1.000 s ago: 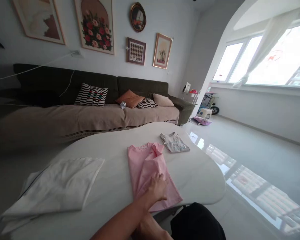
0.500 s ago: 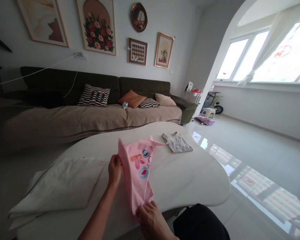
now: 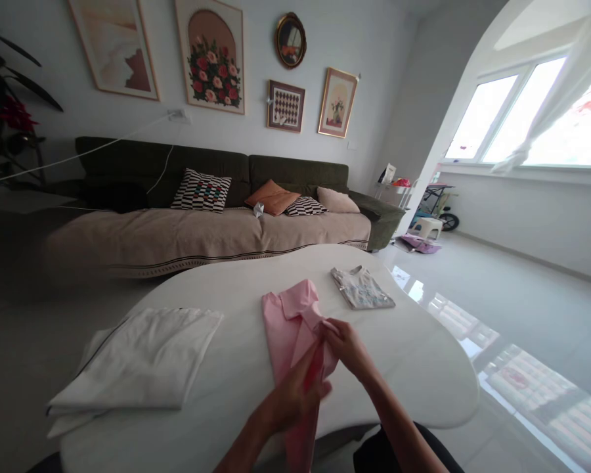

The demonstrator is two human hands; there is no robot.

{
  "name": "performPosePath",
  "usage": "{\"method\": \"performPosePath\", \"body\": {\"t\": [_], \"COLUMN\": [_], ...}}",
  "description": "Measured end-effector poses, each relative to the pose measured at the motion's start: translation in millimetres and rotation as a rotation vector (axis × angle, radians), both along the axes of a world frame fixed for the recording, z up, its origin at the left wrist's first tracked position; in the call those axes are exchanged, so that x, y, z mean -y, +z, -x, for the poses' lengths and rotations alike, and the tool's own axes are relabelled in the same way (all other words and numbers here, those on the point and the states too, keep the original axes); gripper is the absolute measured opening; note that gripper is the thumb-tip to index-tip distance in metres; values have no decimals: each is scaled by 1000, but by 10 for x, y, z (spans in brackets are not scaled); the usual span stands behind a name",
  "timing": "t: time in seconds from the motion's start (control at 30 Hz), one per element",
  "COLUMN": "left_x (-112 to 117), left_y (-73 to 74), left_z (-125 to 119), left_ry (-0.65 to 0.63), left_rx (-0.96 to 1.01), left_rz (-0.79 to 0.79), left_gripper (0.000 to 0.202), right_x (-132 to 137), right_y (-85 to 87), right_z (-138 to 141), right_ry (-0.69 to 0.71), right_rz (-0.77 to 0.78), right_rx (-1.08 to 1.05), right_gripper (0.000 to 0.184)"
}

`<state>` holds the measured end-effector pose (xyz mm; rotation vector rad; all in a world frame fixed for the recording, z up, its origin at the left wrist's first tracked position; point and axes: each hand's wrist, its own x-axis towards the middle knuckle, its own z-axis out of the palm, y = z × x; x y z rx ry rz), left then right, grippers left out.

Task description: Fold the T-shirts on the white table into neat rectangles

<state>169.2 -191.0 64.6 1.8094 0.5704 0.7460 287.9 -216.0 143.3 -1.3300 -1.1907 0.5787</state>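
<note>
Our left hand [image 3: 295, 401] and right hand [image 3: 343, 345] held one pink shirt [image 3: 284, 328] on the white table [image 3: 418, 374], fingers pinching its cloth together (two other folded clothes lay there: one white top [image 3: 138, 355], one grey top [image 3: 362, 289]).

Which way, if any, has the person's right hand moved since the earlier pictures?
Yes: the right hand has moved away from the near edge of the white table, toward the grey T-shirt.

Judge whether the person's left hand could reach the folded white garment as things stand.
Probably yes: the left hand holds the pink shirt, yet nothing lies between it and the folded white garment on the table; it must let go first.
</note>
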Motion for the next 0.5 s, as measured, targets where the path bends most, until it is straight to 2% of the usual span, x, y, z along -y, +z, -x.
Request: {"method": "performPosePath", "body": {"t": [0.03, 0.1, 0.17, 0.2, 0.27, 0.33, 0.37, 0.4, 0.43, 0.47, 0.5], "left_x": [67, 159, 172, 147, 33, -178, -326, -500, -695, -902, -1106], "left_y": [-70, -173, -139, -53, 241, 616, 800, 967, 1112, 1236, 1343], "left_z": [23, 119, 318, 458, 774, 1036, 1111, 1139, 1122, 1070, 997], "left_ry": [79, 284, 429, 470, 536, 738, 858, 957, 1006, 1016, 996], "left_rx": [-44, -176, -287, -313, -252, -156, -125, -122, -146, -173, -173], "left_rz": [-60, -148, -162, -164, -229, -397, -480, -531, -545, -517, -468], "left_gripper": [55, 42, 29, 27, 34, 35, 37, 40, 40, 38, 38], "right_x": [46, 193, 395, 494, 613, 530, 395, 205, -22, -266, -502], "right_y": [51, 178, 358, 465, 678, 837, 882, 903, 906, 902, 902], "right_z": [-21, -67, -134, -179, -294, -431, -505, -578, -649, -715, -774], "right_ry": [-16, -49, -77, -101, -198, -294, -307, -284, -203, -128, -120], "right_rz": [-20, -64, -108, -146, -281, -428, -454, -437, -326, -201, -169], "right_rx": [-14, -44, -75, -95, -168, -267, -322, -366, -409, -456, -464], "right_gripper": [34, 33, 29, 26, 18, 12, 12, 15, 18, 18, 18]}}
